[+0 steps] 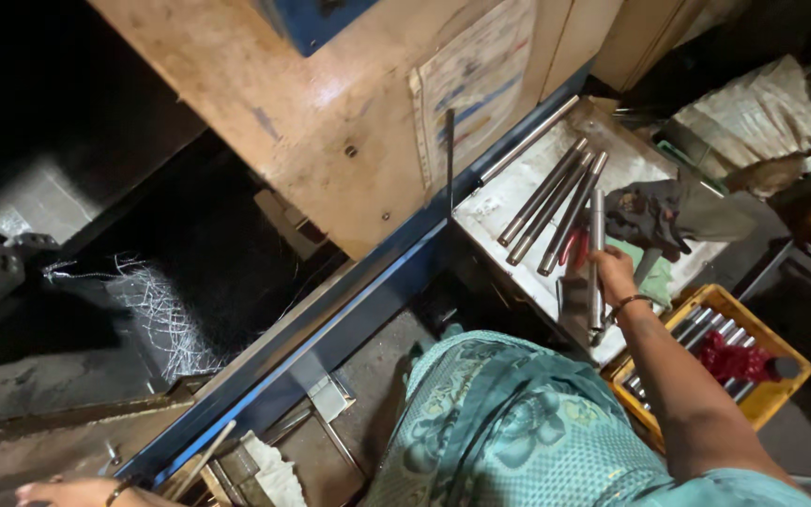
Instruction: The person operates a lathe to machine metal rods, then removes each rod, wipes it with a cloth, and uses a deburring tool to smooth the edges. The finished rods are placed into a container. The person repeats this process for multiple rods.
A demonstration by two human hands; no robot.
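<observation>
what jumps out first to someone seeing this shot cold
The right hand grips a steel rod over a white tray, beside three more rods lying side by side. At lower right a yellow crate holds further rods and a red rag. The left hand rests at the bottom left edge, near a heap of silvery swarf.

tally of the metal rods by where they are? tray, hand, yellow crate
Rods lying loose on the tray: 4 (one long thin rod, three thicker rods)
Rod held upright in the right hand: 1
Rods in the yellow crate: several, partly under a red rag; exact count cannot be told
Total countable: 5
</observation>
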